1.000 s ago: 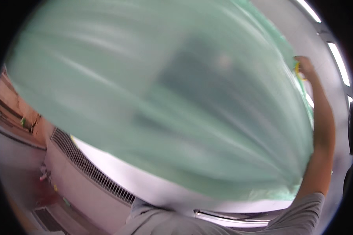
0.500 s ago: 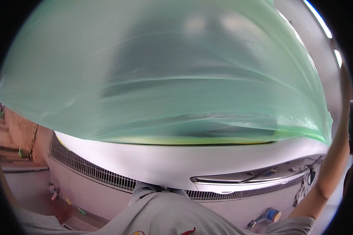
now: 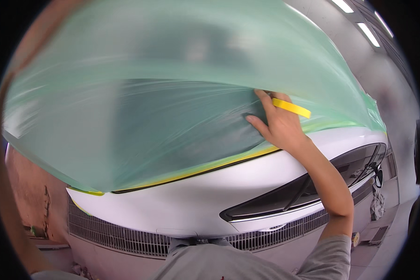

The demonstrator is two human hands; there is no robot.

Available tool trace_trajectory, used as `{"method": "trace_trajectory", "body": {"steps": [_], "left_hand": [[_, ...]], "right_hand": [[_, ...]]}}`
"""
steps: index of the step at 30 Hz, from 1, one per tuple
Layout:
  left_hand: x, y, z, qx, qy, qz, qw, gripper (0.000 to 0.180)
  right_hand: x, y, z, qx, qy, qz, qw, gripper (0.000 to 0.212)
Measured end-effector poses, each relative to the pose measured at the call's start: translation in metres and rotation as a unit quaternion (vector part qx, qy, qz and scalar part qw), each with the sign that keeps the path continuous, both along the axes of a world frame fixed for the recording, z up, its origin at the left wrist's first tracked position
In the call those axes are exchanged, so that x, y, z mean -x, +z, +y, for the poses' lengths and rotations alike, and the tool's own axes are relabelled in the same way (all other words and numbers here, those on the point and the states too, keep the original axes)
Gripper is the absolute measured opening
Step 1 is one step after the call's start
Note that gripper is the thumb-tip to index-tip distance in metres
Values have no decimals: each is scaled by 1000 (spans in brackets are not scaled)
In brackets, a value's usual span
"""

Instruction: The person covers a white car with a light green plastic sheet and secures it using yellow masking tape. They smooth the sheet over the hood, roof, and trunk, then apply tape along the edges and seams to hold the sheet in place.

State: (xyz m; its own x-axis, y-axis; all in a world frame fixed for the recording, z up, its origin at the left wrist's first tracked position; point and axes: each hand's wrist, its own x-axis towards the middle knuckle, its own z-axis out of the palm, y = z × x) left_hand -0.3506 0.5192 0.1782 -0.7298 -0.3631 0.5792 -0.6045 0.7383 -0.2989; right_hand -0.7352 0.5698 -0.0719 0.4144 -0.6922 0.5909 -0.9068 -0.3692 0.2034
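In the head view, translucent green film [image 3: 70, 116] lies over a dark pane of the white car [image 3: 210, 200], its lower edge along a yellow tape line [image 3: 210, 171]. The right hand [image 3: 285, 122] rests at the film, thumb and forefinger apart, a yellow tape roll [image 3: 291, 108] carried at its other fingers. The left arm [image 3: 5, 107] rises along the left rim; its hand is out of sight, so I cannot tell its state. Doing this well probably means smoothing folds outward with light fingertips, tension even, the roll clear of the film. No brand or lettering is legible; a red mark [image 3: 222, 278] on the grey shirt [image 3: 205, 261] is cut off.
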Motion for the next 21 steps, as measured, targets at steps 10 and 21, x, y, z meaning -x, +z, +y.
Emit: {"method": "trace_trajectory", "body": {"steps": [10,21], "left_hand": [[-3,-102,-5,70,156,-30,985,93],[26,-121,-54,124,179,34,975,78]], "right_hand": [[-5,0,-31,-93,-16,-68,993,55],[22,-9,23,-81,10,-45,996,61]]}}
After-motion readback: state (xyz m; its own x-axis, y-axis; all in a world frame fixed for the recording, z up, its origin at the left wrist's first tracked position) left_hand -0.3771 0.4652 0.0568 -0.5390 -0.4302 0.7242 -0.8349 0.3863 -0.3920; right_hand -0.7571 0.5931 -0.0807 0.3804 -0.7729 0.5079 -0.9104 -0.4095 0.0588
